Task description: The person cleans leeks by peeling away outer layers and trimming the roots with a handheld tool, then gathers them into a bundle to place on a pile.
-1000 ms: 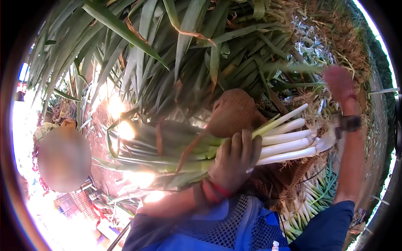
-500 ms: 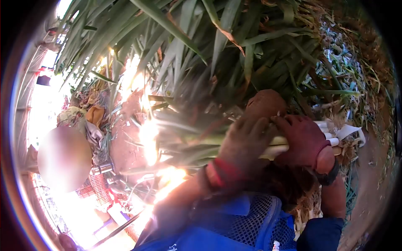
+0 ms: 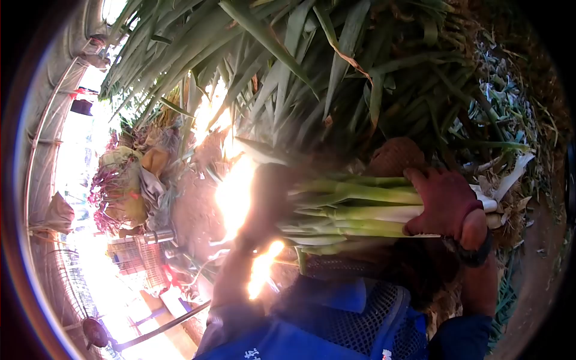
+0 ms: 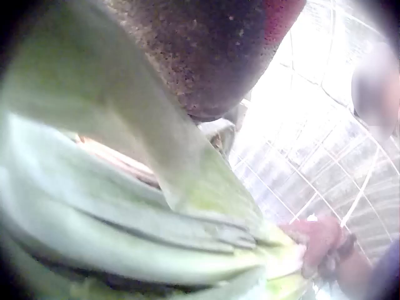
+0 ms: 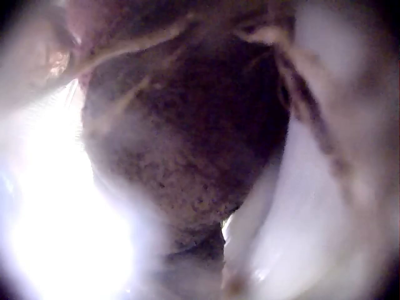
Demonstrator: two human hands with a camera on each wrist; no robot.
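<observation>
In the head view, the right hand (image 3: 447, 204), in a dark red glove, grips a bundle of long green-and-white stalks (image 3: 366, 213) close to their white ends. Darkened and blurred, the left hand (image 3: 273, 195) is at the leafy end; its finger shape is unclear. The left wrist view has the gloved left hand (image 4: 206, 56) above broad green leaves (image 4: 125, 237), with the right hand (image 4: 322, 240) on the bundle's far end. Close to the right wrist camera are the dark glove (image 5: 187, 137) and a white stalk (image 5: 306, 206).
A large heap of leafy stalks (image 3: 288, 66) lies beyond the hands. Beside the bundle is a brown rounded thing (image 3: 396, 157). Plant scraps (image 3: 510, 102) lie at the right. On the left are a cloth-like pile (image 3: 126, 192), a mesh basket (image 3: 141, 261) and a long rod (image 3: 165, 324).
The right hand came in from the far right onto the bundle and remains there. From beside it, the left hand has moved left along the stalks towards the leaves. The head view has shifted.
</observation>
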